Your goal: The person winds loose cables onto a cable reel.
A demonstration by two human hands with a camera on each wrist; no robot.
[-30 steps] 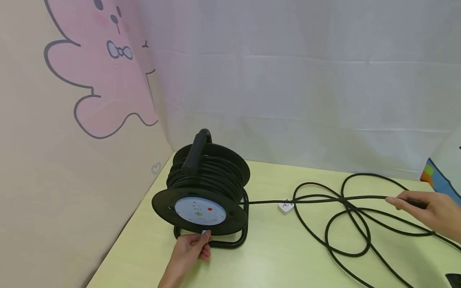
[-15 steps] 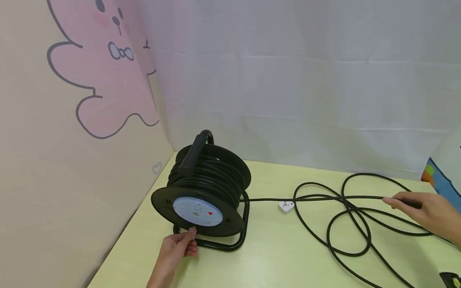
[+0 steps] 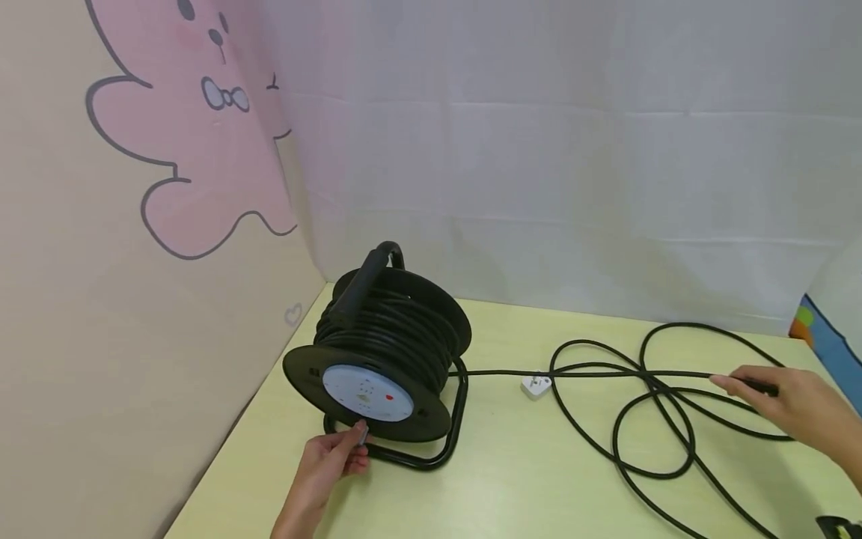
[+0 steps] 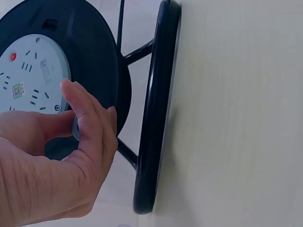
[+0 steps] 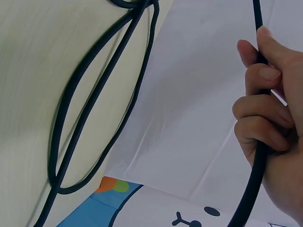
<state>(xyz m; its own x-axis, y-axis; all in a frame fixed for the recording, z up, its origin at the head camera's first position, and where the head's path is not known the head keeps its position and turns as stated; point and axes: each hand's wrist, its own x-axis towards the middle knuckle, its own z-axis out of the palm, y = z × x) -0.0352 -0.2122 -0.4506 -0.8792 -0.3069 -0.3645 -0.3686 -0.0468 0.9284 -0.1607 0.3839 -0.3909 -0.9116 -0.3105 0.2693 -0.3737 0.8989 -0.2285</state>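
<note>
A black cable reel (image 3: 303,374) stands upright on its tube frame (image 3: 431,464), with a pale socket panel (image 3: 367,393) facing me. Thumb and fingers of my left hand (image 3: 323,464) pinch a small grey knob (image 3: 364,436) at the lower edge of the reel's front disc. In the left wrist view, those fingers largely cover the knob. From the reel's right side a black cable (image 3: 606,374) runs across to my right hand (image 3: 788,404). The right wrist view shows the fingers curled round this cable (image 5: 253,179), its thumb along it.
Loose cable loops (image 3: 652,475) lie on the right half of the pale table (image 3: 512,479). A white plug (image 3: 536,385) rests beside the stretched cable. White sheeting (image 3: 606,187) backs the table, and a bear-printed wall (image 3: 222,172) borders it on the left.
My left hand has moved left and slightly up with the knob, and the reel's front has turned and shifted a little. My right hand has come slightly left with the cable.
</note>
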